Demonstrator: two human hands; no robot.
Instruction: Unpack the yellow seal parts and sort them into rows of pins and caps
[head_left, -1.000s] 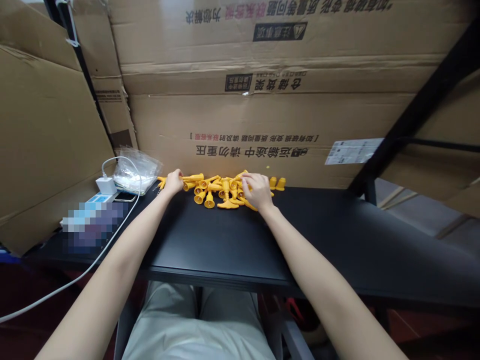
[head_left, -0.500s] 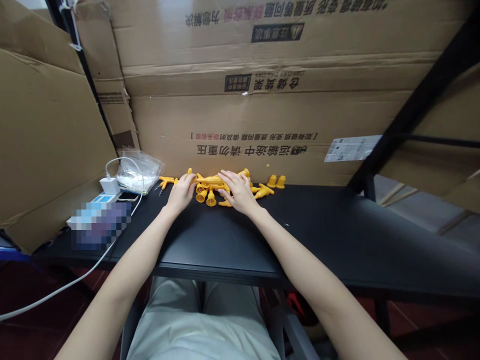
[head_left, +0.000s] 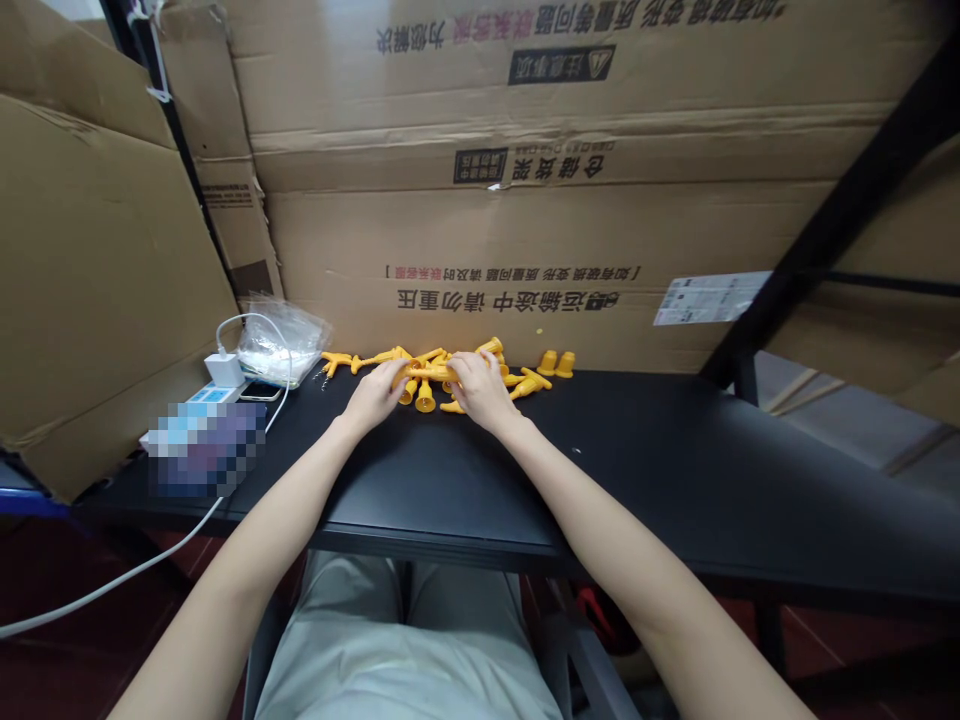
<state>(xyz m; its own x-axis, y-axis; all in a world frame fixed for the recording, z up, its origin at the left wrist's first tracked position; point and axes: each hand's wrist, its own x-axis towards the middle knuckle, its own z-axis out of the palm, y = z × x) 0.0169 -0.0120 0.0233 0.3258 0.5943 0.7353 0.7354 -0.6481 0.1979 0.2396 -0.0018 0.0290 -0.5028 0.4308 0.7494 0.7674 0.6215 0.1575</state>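
I see left hand (head_left: 375,396) and right hand (head_left: 484,391) pinching opposite ends of yellow piece (head_left: 432,371), over far middle of surface (head_left: 442,470). Risk, I judge — loose pinch could drop it; low knuckles could scatter yellow pile (head_left: 425,394).

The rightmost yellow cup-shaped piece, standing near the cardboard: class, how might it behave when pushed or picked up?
The rightmost yellow cup-shaped piece would probably roll if knocked over, since its body looks round and tapered. Its smooth, moulded-looking surface suggests stiff plastic, perhaps slightly slippery. Its small size suggests little weight.
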